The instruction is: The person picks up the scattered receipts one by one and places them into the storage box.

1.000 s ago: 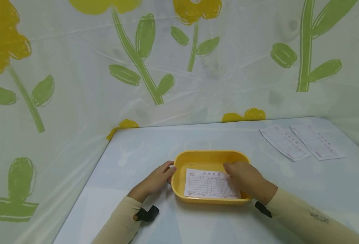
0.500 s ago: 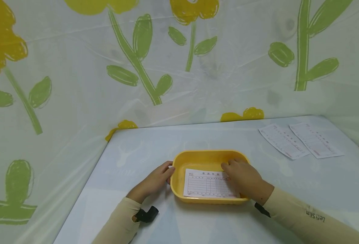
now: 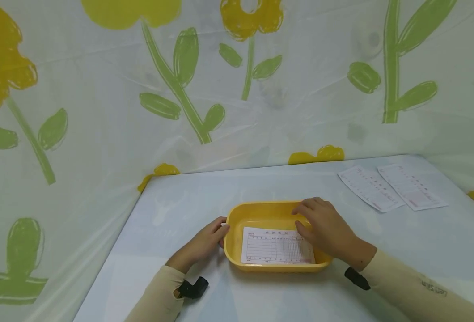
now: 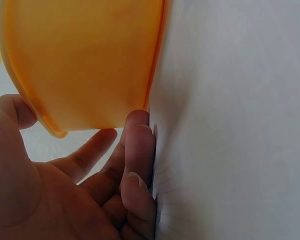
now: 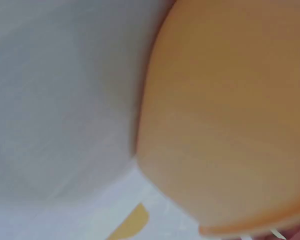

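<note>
A yellow plastic basket [image 3: 257,267] sits on the table with a printed receipt form [image 3: 275,246] lying face up inside. My left hand [image 3: 202,243] holds the basket's left end; in the left wrist view its thumb presses the rim of the basket [image 4: 85,60] while the fingers [image 4: 138,145] curl against the outer wall by the table. Over the basket's right end hovers my right hand [image 3: 329,230], fingers loosely bent and apart, holding nothing. It covers part of the right rim. In the right wrist view the basket's outer wall [image 5: 225,125] fills much of the frame.
Two more printed paper slips, a left one [image 3: 370,190] and a right one [image 3: 413,188], lie at the table's back right. A flower-patterned curtain [image 3: 112,89] hangs behind and left of the white table [image 3: 172,192].
My right hand has risen off the receipt form's right side and its fingers have spread. The form stays in the basket. The left hand keeps its hold.
</note>
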### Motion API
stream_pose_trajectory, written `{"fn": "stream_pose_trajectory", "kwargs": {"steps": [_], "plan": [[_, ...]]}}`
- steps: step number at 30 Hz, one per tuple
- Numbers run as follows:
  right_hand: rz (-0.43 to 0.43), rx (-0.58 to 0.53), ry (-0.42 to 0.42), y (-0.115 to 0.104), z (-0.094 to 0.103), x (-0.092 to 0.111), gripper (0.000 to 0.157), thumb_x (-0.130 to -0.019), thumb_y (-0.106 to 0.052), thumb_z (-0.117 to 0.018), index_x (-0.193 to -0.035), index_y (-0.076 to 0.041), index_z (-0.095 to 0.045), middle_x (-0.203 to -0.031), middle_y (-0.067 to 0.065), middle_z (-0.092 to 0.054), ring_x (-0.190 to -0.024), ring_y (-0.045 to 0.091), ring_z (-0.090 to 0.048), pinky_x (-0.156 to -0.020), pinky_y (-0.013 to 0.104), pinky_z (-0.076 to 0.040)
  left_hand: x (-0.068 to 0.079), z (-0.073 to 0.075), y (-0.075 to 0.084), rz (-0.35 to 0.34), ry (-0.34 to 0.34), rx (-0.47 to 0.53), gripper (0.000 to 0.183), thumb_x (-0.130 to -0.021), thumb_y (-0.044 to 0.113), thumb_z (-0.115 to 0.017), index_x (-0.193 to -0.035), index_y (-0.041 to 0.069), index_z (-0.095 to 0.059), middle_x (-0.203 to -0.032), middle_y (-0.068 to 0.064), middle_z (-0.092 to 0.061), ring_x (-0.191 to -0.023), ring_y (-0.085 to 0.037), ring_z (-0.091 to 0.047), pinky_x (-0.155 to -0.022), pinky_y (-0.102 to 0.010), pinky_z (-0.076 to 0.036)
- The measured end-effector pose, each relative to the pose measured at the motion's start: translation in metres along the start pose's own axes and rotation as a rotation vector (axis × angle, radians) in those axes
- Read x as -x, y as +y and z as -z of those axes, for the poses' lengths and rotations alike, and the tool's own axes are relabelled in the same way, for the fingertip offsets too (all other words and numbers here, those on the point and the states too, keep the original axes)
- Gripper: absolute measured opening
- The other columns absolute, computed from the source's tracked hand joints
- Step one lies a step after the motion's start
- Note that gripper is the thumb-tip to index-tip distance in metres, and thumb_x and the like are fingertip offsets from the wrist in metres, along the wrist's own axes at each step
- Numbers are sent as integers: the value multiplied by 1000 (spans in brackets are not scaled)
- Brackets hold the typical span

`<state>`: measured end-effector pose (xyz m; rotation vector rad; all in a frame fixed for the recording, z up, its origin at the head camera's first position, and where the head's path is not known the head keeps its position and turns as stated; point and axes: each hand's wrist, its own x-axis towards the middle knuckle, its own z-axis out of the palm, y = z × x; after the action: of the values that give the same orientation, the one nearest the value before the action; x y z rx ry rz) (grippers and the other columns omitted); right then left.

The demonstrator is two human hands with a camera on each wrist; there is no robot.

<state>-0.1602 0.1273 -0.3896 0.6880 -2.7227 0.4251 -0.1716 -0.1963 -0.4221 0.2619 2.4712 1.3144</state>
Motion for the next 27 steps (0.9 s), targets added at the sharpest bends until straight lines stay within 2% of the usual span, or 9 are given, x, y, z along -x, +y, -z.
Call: {"fn": "stream_pose_trajectory", "kwargs": {"steps": [4, 10, 20, 27], "plan": [[-36, -58, 42, 9, 7, 3, 28, -87, -17, -76, -113, -11, -68, -119, 8, -64, -116, 31, -56, -101, 54, -47, 0, 0, -2, -13, 0, -3, 41, -106, 41, -43, -138, 16, -51, -85, -2, -62, -79, -15, -58, -83, -33, -44], [-95, -108, 46, 23, 15, 7, 28, -90, -16, -72, -116, -10, -65, -125, 11, -60, -122, 34, -51, -103, 57, -44, -1, 1, -2, -12, 7, -29, 40, -106, 40, -42, -137, 17, -52, -85, -2, -63, -79, -14, -59, -83, -33, -44], [-155, -83, 19, 47, 24, 10, 28, -94, -18, -68, -119, -8, -62, -126, 16, -59, -119, 36, -51, -100, 60, -45, -2, 0, -2, 0, 17, -24, 39, -106, 40, -42, -136, 17, -53, -84, -2, -62, -79, -15, -58, -83, -34, -44], [-215, -65, -20, 68, 33, 11, 29, -96, -18, -64, -122, -6, -61, -127, 21, -57, -120, 42, -48, -101, 63, -41, -1, 1, -2, -3, 15, -22, 39, -106, 40, -42, -136, 18, -53, -84, -2, -61, -79, -15, -58, -82, -34, -44]]}}
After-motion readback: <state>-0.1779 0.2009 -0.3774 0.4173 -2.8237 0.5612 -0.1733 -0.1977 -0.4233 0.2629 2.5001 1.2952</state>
